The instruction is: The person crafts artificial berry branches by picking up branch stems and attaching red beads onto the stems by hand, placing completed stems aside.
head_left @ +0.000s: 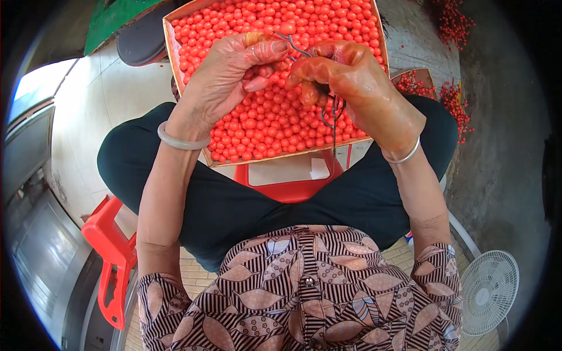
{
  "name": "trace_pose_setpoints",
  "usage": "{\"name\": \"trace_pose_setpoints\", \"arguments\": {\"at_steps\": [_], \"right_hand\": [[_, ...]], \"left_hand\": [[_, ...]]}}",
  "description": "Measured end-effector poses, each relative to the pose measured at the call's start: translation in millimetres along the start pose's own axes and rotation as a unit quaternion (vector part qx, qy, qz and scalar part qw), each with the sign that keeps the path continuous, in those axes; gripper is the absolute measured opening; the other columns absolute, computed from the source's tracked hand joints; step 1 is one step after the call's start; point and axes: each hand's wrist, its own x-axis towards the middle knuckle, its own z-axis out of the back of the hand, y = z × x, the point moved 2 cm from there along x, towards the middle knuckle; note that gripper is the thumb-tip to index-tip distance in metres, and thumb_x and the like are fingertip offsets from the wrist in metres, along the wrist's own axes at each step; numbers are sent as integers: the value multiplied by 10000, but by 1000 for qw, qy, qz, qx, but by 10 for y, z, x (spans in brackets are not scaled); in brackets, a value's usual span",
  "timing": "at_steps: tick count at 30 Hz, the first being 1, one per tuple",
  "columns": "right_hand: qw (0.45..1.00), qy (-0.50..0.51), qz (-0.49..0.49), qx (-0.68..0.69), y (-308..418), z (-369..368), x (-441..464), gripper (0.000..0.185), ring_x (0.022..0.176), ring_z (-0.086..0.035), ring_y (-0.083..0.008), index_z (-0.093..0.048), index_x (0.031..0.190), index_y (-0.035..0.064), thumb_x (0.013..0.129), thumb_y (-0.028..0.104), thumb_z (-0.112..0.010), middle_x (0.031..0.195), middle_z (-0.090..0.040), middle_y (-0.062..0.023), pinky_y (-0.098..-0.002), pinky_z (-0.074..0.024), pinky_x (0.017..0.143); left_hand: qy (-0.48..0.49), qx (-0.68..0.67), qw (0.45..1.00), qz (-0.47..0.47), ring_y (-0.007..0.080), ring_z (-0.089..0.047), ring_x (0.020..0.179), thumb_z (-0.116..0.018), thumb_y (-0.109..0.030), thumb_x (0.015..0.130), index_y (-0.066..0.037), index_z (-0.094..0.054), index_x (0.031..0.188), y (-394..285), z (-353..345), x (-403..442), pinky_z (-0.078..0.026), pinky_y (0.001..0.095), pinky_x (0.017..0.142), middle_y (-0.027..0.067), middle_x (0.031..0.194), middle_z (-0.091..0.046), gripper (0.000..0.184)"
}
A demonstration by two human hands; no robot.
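Above a shallow box (168, 50) of red berry-like beads (257, 131), my two hands come close together. My left hand (231, 73) is bare, stained red, its thumb and forefinger closed at a dark wire stem (300, 51). A single red bead (287, 28) shows at the upper end of that wire. Some red beads seem to lie under the left fingertips, partly hidden. My right hand (351, 73), in a stained thin glove, is closed around the wire stems. More dark looped wire (334, 120) hangs below the right palm over the box edge.
A red stool (287, 190) stands under the box, between my knees. Another red stool (108, 251) is at the left. Bunches of red berries (453, 108) and a small box (430, 82) lie at the right. A white fan (489, 292) stands at the lower right.
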Motion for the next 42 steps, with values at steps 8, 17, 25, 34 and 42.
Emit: {"name": "trace_pose_setpoints", "arguments": {"at_steps": [8, 17, 25, 34, 42], "right_hand": [[1000, -2, 8, 15, -45, -42, -14, 228, 548, -513, -73, -620, 784, -5, 807, 211, -551, 619, -580, -44, -203, -374, 503], [998, 0, -51, 36, -102, 3, 65, 235, 586, -529, -84, -598, 823, -1, 846, 225, -539, 675, -586, -48, -222, -417, 520], [980, 156, 28, 118, -142, 99, 22, 506, 886, -595, -176, -535, 1081, -51, 877, 410, -491, 1008, -607, -143, -297, -488, 784], [992, 24, 14, 126, -114, 53, 50, 268, 761, -579, -140, -606, 930, -36, 863, 209, -519, 841, -629, -106, -258, -455, 713], [975, -184, -1, -124, 76, -5, 1, 199, 553, -474, -58, -599, 762, -13, 791, 183, -579, 607, -556, -26, -223, -374, 520]], "left_hand": [[10, 20, 1000, 20, 40, -455, 531, -642, -176, 817, 0, -616, 909, 63, 10, 20, -281, 164, 416, 25, 743, -577, 200], [-52, 55, 996, -49, 31, -464, 578, -582, -96, 840, -11, -603, 923, 118, -72, 46, -284, 156, 425, 7, 730, -568, 121], [-65, 31, 993, -90, 23, -440, 533, -652, -116, 802, 9, -625, 875, -42, 29, 27, -287, 162, 411, 24, 721, -590, 146], [-104, -47, 991, -66, 61, -542, 687, -555, -85, 862, 10, -590, 962, -65, -50, 16, -358, 170, 465, 58, 853, -615, 142], [-25, -3, 999, -27, 114, -568, 731, -551, -70, 855, 49, -564, 996, 36, 95, 55, -415, 187, 566, 110, 861, -618, 185]]}}
